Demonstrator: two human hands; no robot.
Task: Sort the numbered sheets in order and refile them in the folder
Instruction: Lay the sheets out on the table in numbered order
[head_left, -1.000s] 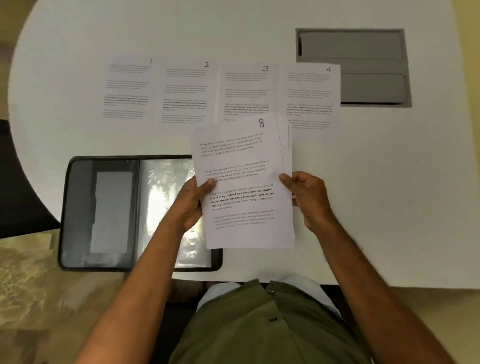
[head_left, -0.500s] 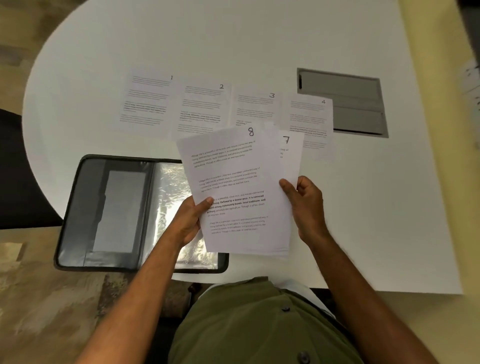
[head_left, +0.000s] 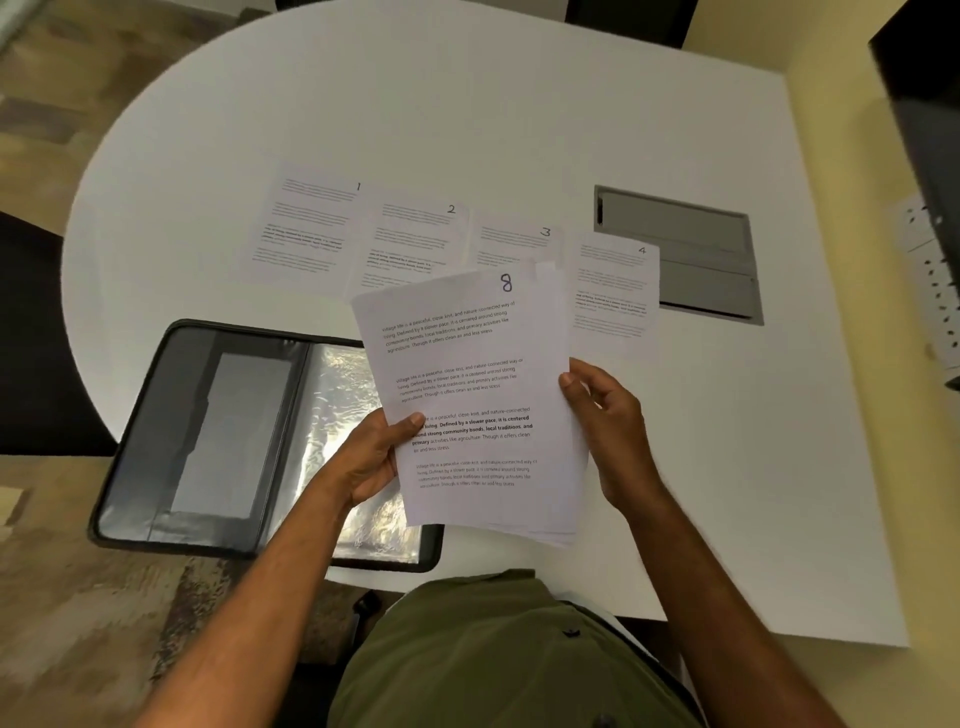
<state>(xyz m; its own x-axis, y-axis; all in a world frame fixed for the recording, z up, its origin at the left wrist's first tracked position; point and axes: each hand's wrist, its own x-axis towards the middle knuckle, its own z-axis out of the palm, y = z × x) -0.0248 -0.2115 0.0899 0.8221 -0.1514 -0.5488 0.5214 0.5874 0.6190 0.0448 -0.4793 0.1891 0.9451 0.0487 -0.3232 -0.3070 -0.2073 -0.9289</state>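
Observation:
Four printed sheets lie in a row on the white table (head_left: 727, 467): sheet 1 (head_left: 306, 228), sheet 2 (head_left: 410, 244), sheet 3 (head_left: 514, 244) and sheet 4 (head_left: 615, 291). I hold a small stack of sheets (head_left: 467, 384) above the table, sheet 8 on top; those beneath show only as edges. My left hand (head_left: 374, 457) grips the stack's left edge, thumb on top. My right hand (head_left: 602, 415) holds the right edge, thumb on the paper. The black folder (head_left: 228, 436) lies open at the left, partly under the stack.
A grey recessed cable hatch (head_left: 680, 249) sits in the table behind sheet 4. The folder overhangs the table's near edge. A dark object and a white patterned item (head_left: 935, 291) stand at the far right, beside the yellow wall (head_left: 831, 114).
The sheet numbered 7 that was fanned out to the right has slid back behind sheet 8. The camera has tilted, so the table appears turned.

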